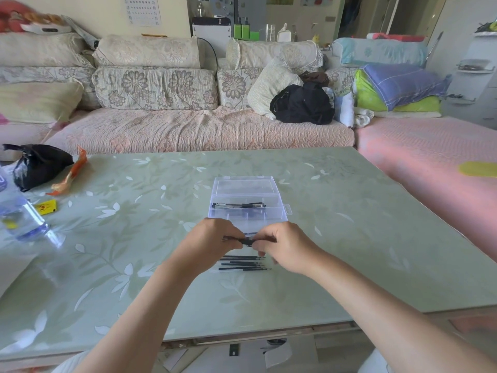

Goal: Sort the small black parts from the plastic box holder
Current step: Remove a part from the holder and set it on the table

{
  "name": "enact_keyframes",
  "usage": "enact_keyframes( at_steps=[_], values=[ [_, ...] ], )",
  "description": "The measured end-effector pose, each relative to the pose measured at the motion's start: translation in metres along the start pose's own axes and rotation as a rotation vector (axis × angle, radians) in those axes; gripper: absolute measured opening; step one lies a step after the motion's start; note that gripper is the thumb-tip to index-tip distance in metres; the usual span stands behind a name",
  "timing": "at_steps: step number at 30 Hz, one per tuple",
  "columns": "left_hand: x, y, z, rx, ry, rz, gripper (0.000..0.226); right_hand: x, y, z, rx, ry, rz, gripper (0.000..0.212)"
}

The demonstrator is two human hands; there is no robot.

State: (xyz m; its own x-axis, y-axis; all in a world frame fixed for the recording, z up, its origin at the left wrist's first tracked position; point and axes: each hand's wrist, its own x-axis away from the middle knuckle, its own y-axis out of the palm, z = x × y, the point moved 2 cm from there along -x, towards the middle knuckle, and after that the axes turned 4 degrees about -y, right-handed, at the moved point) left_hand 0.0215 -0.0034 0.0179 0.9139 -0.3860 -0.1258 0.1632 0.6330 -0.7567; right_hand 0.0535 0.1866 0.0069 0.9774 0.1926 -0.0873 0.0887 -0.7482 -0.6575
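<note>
A glass-topped table (349, 238) with a pale green leaf pattern fills the near part of the room. 2 bare forearms reach over its near edge. Just past them, several thin black parts (242, 263) lie side by side in a neat row on the glass, running left to right.

Above that row the 2 hands meet. The left hand (212, 240) and the right hand (285, 246) are close together, fingers curled, each pinching 1 end of a small black piece (248, 240) held level between them, off the table.

Just beyond the hands stands the clear plastic box (282, 211), open, its lid (246, 185) lying back flat on the far side. More loose black parts (239, 205) rest inside it, along the bottom.

Well off on the left side of the table are a clear plastic bottle (21, 219) on its side, a small yellow packet (47, 207), an orange wrapper (71, 175) and a crumpled black bag (37, 165).

Behind the table runs a long sofa (188, 130) with a pink cover and flowered cushions. A black garment (302, 105) is heaped on it toward the right, beside folded blue and green bedding (398, 90).
</note>
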Motion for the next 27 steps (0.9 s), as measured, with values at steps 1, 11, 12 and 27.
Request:
enact_keyframes(
  at_steps=[1,11,12,27],
  values=[
    [-0.001,0.001,-0.001,-0.022,0.000,-0.005,0.015,-0.001,0.001,0.000,0.056,-0.006,-0.010,0.012],
    [-0.026,-0.006,-0.024,-0.228,0.098,0.391,0.037,-0.048,-0.026,0.001,0.467,-0.083,0.202,0.015],
    [-0.027,-0.006,-0.027,-0.221,0.061,0.389,0.035,-0.055,-0.029,0.004,0.478,-0.062,0.238,0.016],
    [-0.025,0.011,-0.056,-0.300,-0.102,-0.113,0.060,-0.136,-0.007,0.035,0.615,0.020,0.176,0.015]
  ],
)
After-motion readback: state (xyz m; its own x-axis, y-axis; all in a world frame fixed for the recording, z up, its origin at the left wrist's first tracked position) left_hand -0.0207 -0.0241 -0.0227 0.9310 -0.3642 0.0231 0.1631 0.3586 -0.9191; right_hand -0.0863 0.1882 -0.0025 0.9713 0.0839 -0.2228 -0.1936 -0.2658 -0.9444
